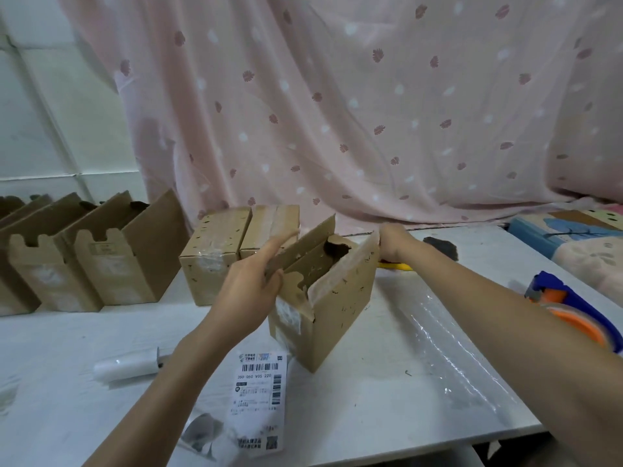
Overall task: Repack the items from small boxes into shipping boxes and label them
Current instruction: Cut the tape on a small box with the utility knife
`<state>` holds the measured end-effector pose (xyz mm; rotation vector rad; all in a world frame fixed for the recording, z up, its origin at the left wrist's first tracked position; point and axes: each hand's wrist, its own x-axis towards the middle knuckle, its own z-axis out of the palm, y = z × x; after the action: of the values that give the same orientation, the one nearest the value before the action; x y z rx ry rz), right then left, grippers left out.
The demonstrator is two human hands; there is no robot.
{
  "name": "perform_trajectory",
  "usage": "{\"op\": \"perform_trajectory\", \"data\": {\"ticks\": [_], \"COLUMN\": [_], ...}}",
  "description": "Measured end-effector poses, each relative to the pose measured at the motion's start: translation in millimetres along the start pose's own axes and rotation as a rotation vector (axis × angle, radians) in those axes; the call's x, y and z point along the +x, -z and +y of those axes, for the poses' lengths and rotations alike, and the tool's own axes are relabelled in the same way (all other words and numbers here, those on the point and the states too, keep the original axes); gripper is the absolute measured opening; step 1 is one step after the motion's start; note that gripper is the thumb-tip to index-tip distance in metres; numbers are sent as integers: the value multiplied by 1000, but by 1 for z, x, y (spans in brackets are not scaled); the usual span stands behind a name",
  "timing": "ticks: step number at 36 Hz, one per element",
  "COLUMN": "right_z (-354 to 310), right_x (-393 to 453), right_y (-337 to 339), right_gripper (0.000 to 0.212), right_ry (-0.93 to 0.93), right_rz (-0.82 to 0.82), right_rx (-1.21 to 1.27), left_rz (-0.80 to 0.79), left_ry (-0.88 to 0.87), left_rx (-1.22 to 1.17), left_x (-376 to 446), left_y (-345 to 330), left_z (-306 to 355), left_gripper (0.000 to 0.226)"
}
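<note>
Shipping label (259, 396) nearest, left hand (251, 284) fingers gripping open box (323, 291) flap, right hand (392, 242) gripping opposite flap

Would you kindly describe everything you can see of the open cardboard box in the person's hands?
The open cardboard box is brown corrugated card, scuffed, with clear tape remnants and a worn label on its near side. It stands upright on the white table, flaps raised. The left hand grips its left flap; the right hand holds the right flap's far end.
</note>
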<state>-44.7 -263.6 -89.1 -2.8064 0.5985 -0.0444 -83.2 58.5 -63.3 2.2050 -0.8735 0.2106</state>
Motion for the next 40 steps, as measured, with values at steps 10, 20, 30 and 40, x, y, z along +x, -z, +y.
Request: {"op": "perform_trajectory", "data": {"ticks": [10, 20, 30, 40], "right_z": [-54, -77, -54, -33], "right_x": [-68, -89, -116, -138], "right_y": [102, 92, 99, 77], "right_gripper": [33, 48, 15, 50], "right_ry": [-81, -147, -175, -221], "right_rz": [-317, -404, -430, -280], "right_rx": [664, 493, 523, 647], "left_rz": [91, -203, -286, -136], "left_ry": [117, 173, 93, -187], "left_rx": [-47, 142, 218, 154], "left_x": [-32, -47, -27, -30], "left_y": [12, -10, -11, -20], "left_z": [16, 31, 17, -1], "left_gripper": [39, 89, 90, 67]}}
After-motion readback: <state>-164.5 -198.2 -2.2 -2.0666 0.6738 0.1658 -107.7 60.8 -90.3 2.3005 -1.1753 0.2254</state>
